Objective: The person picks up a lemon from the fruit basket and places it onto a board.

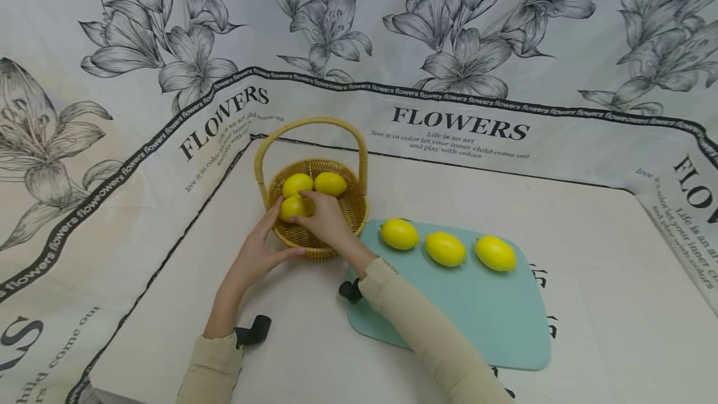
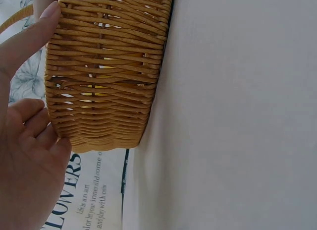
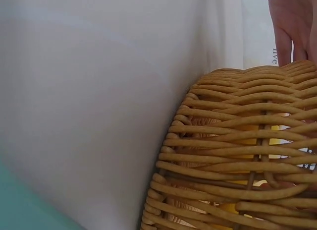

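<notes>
In the head view a wicker basket point(image 1: 363, 170) with a tall arched handle stands left of the middle. Two yellow lemons, a left one point(image 1: 297, 185) and a right one point(image 1: 330, 184), lie toward its back. My right hand point(image 1: 328, 220) reaches over the rim and pinches a third lemon point(image 1: 293, 209) inside, at the left side. My left hand point(image 1: 255, 257) holds the basket's rim, its thumb on the near side and its fingers spread to the left. The left wrist view shows that thumb point(image 2: 47, 22) against the woven wall, with the other fingers bent at the rim.
A light green cutting board point(image 1: 460, 317) lies right of the basket, partly under my right forearm. Three more lemons sit in a row along its back: left point(image 1: 399, 234), middle point(image 1: 445, 249) and right point(image 1: 496, 254). Flower-printed cloth point(image 1: 460, 129) surrounds the white table point(image 1: 303, 354).
</notes>
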